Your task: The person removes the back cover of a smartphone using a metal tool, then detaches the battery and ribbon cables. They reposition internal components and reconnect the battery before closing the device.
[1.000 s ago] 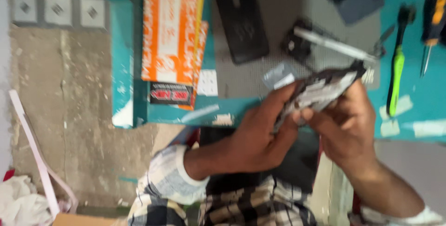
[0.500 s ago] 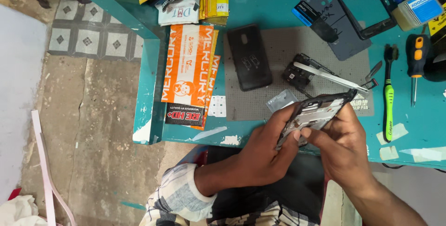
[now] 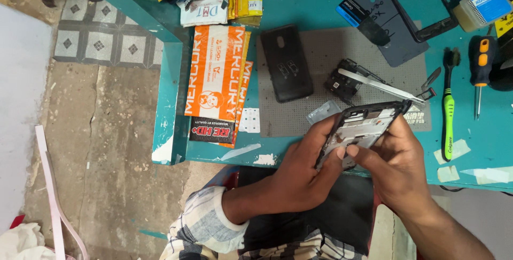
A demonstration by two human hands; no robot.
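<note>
My left hand (image 3: 302,172) grips the lower end of an opened phone frame (image 3: 362,127), black at the rim with grey metal inside, tilted over the table's front edge. My right hand (image 3: 398,166) holds the same frame from the right, thumb pressed on its inner face. Just beyond it on the grey work mat (image 3: 320,62) lie a black phone back cover (image 3: 286,63), a small black inner part (image 3: 344,81) and metal tweezers (image 3: 382,84).
On the teal table (image 3: 315,3) sit orange packets (image 3: 218,83), a green brush (image 3: 449,115), an orange-handled screwdriver (image 3: 481,65), a dark phone panel (image 3: 393,22) and a glue bottle (image 3: 483,6). Worn tiled floor (image 3: 91,132) lies to the left.
The view has steadied and shifted toward the table. Both hands kept the phone frame, which now sits slightly lower and flatter, with my right thumb on its inner face.
</note>
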